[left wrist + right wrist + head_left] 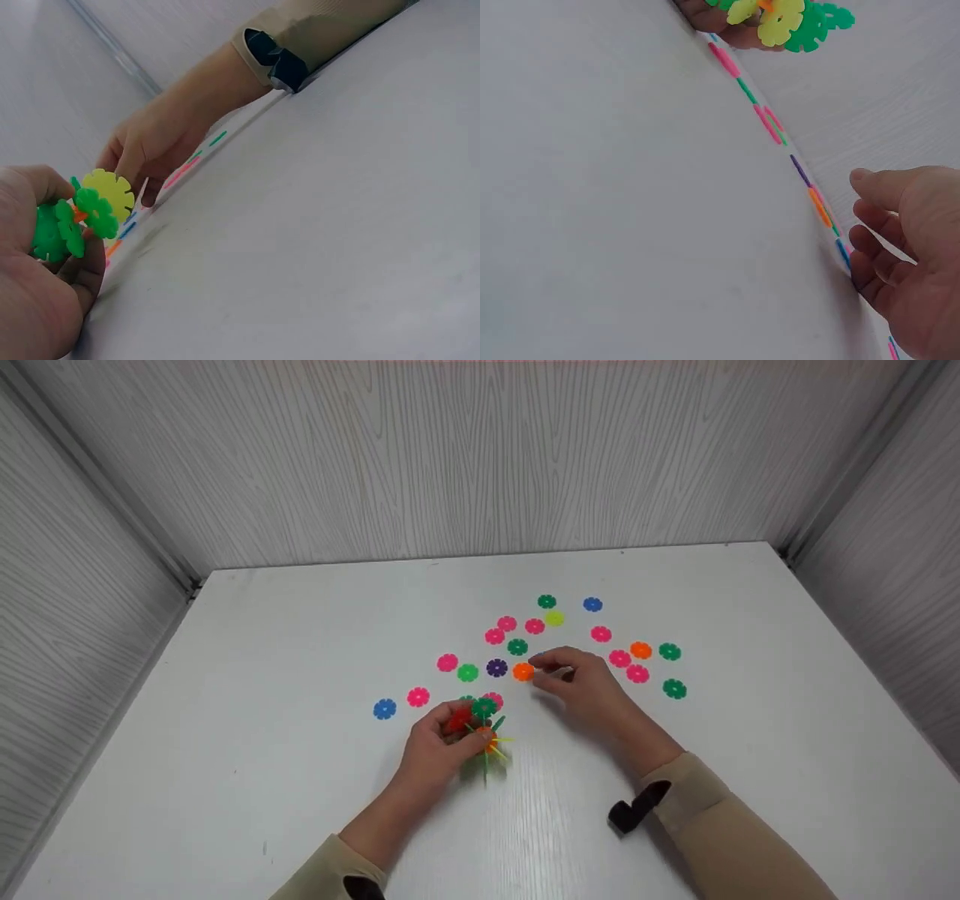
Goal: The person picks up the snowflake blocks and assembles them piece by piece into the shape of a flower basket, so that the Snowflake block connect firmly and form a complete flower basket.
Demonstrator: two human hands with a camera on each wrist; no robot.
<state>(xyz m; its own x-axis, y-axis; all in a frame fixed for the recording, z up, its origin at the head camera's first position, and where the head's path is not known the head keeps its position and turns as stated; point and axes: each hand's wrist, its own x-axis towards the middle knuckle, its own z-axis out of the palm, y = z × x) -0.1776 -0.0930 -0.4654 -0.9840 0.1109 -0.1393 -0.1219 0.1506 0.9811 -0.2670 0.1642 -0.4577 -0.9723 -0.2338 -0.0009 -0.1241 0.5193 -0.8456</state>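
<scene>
My left hand (pixel 433 750) grips a cluster of interlocking snowflake discs (pixel 484 707) between thumb and fingers, just above the table. Green and yellow discs (pixel 111 195) stick out around an orange one in the cluster, with a red disc (pixel 458 720) by the fingers. My right hand (pixel 592 686) is low over the table, its fingertips beside a loose orange disc (pixel 523 672). In the right wrist view its thumb stands apart from the loosely bent fingers, with nothing held. A blue disc (pixel 843 253) lies by those fingertips, largely hidden by the hand in the head view.
Loose notched discs lie flat across the white table (pixel 300 660): several pink ones (pixel 448 662), a purple one (pixel 496 667), green ones (pixel 674 688), a yellow one (pixel 554 618) and blue ones (pixel 385 709). Pale wood-grain panels (pixel 480 457) stand behind and at both sides.
</scene>
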